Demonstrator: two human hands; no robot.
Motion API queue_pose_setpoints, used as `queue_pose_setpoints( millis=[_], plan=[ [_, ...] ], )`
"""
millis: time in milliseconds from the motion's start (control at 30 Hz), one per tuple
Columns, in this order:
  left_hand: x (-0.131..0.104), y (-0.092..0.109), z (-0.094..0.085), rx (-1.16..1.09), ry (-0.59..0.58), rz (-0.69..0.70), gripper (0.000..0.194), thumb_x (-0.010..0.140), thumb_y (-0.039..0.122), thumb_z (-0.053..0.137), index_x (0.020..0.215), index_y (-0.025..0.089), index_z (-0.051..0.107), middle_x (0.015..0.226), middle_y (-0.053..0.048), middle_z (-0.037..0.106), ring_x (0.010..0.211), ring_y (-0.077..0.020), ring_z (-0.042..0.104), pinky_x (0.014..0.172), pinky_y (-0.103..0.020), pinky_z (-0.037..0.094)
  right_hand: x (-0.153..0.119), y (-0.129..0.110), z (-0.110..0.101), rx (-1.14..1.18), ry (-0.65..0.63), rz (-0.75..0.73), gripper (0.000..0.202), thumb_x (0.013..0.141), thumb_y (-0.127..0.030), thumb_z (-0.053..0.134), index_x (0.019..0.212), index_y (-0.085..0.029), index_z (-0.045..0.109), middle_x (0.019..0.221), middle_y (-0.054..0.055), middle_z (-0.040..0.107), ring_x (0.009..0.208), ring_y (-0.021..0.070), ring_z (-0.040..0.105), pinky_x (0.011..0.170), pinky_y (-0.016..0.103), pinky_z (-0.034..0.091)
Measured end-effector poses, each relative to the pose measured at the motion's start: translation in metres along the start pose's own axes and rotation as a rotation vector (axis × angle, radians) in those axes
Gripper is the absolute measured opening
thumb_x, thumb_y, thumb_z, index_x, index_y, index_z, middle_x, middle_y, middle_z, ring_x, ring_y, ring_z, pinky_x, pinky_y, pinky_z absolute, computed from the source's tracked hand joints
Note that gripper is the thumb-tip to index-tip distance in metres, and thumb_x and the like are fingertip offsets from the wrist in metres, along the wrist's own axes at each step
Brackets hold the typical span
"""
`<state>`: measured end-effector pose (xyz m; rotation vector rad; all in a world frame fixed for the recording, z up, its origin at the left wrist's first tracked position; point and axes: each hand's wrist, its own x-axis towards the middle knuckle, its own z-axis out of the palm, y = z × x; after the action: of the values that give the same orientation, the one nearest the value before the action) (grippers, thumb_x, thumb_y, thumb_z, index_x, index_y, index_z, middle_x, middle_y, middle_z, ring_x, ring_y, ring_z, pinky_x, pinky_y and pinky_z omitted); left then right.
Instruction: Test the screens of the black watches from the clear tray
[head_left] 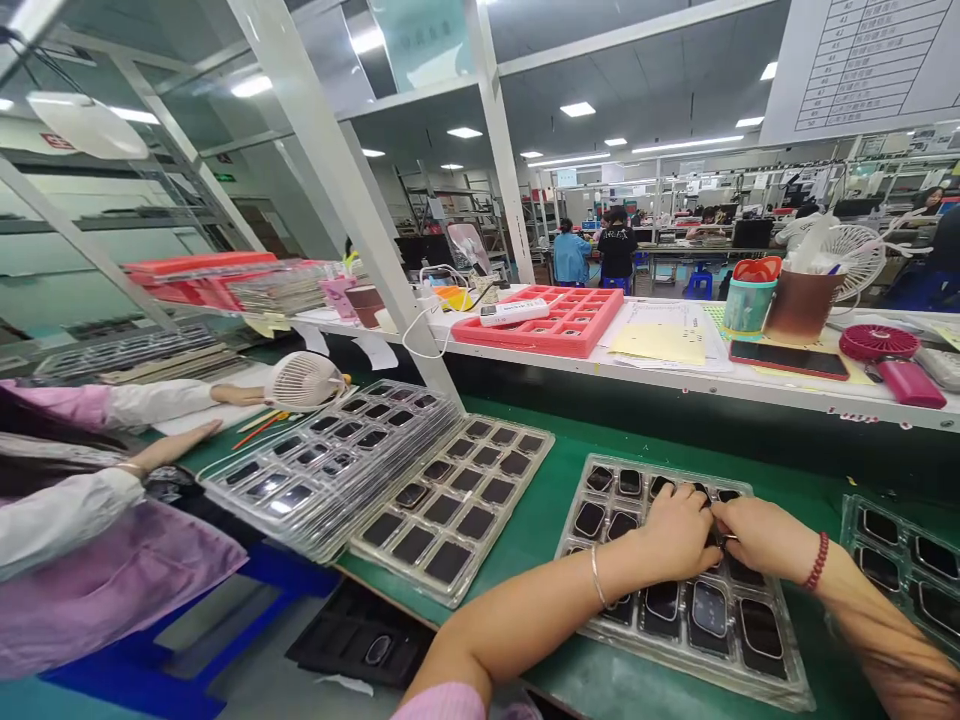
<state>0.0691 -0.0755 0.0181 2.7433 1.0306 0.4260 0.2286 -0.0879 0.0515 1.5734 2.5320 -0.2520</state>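
Note:
A clear plastic tray [795, 670] of dark, rounded square watch-like pieces lies on the green bench in front of me. Over its upper middle is my left hand [679, 525], a silver bangle on the wrist, its fingers bent down among the pieces. Close beside it on the right, my right hand [757, 535] has its fingers pinched at the same spot, below a red bead bracelet. What the fingertips hold is hidden behind the fingers. A dark piece [761, 628] sits in the tray's near right pocket.
Left of my tray lie another filled tray [487, 545] and a tall stack of trays [300, 530]. More pieces lie in a tray [851, 530] at the far right. A shelf [660, 372] with a red foam tray [525, 345] runs behind. A person's arm [176, 447] rests at left.

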Motion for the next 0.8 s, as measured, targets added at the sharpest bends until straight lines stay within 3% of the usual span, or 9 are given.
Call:
queue_pose_setpoints(
  millis=[133,267,400,500,600,733,800],
  plan=[
    [-0.006,-0.014,0.004,-0.201,0.006,0.033,0.038,0.064,0.041,0.077,0.088,0.015,0.063,0.128,-0.017,0.052,0.121,-0.0366,0.044,0.099,-0.050,0.037,0.003,0.003,0.004,0.084,-0.058,-0.125,0.018,0.067,-0.006,0.053,0.079,-0.017,0.061,0.079,0.007,0.068,0.074,0.0245,0.063,0.056,0.028,0.031],
    [-0.005,-0.022,-0.003,-0.520,0.090,-0.113,0.017,0.073,0.026,0.067,0.087,0.017,0.061,0.095,-0.006,0.066,0.090,-0.0213,0.061,0.080,-0.031,0.047,0.005,0.015,0.001,0.225,-0.082,-0.214,0.017,0.070,-0.008,0.051,0.078,-0.019,0.061,0.077,0.003,0.066,0.071,0.0196,0.060,0.060,0.026,0.035],
    [0.001,-0.028,-0.006,-0.712,0.270,-0.291,0.013,0.075,0.024,0.063,0.086,0.016,0.061,0.080,-0.002,0.065,0.076,-0.0155,0.060,0.069,-0.024,0.045,0.005,0.026,-0.002,0.459,-0.117,-0.250,0.012,0.077,-0.014,0.051,0.083,-0.021,0.059,0.077,0.001,0.063,0.068,0.0161,0.057,0.059,0.023,0.040],
    [0.004,-0.036,-0.002,-0.801,0.218,-0.399,0.017,0.073,0.024,0.063,0.088,0.016,0.061,0.068,0.001,0.061,0.064,-0.0138,0.058,0.062,-0.024,0.045,0.001,0.029,0.011,0.741,-0.097,-0.216,0.013,0.087,-0.029,0.047,0.090,-0.021,0.056,0.077,0.001,0.059,0.062,0.0148,0.055,0.054,0.022,0.044],
    [0.004,-0.042,0.000,-0.836,0.109,-0.439,0.023,0.073,0.025,0.062,0.095,0.016,0.062,0.065,0.001,0.060,0.058,-0.0136,0.058,0.061,-0.024,0.046,-0.004,0.033,0.040,0.933,0.135,-0.137,0.025,0.089,-0.042,0.048,0.100,-0.021,0.057,0.083,0.003,0.059,0.066,0.0161,0.055,0.057,0.024,0.048],
    [0.002,-0.043,-0.002,-0.654,0.124,-0.351,0.025,0.073,0.029,0.063,0.095,0.018,0.064,0.086,-0.003,0.068,0.081,-0.0187,0.062,0.076,-0.029,0.048,-0.004,0.053,0.074,1.079,0.535,0.087,0.036,0.085,-0.048,0.055,0.107,-0.020,0.058,0.093,0.006,0.061,0.070,0.0175,0.057,0.065,0.028,0.052],
    [0.002,-0.042,-0.004,-0.601,0.125,-0.325,0.025,0.074,0.030,0.061,0.096,0.019,0.065,0.093,-0.004,0.068,0.087,-0.0199,0.061,0.079,-0.029,0.047,0.000,0.067,0.082,1.151,0.658,0.204,0.040,0.081,-0.051,0.059,0.106,-0.019,0.059,0.090,0.006,0.061,0.068,0.0171,0.058,0.062,0.028,0.051]
  ],
)
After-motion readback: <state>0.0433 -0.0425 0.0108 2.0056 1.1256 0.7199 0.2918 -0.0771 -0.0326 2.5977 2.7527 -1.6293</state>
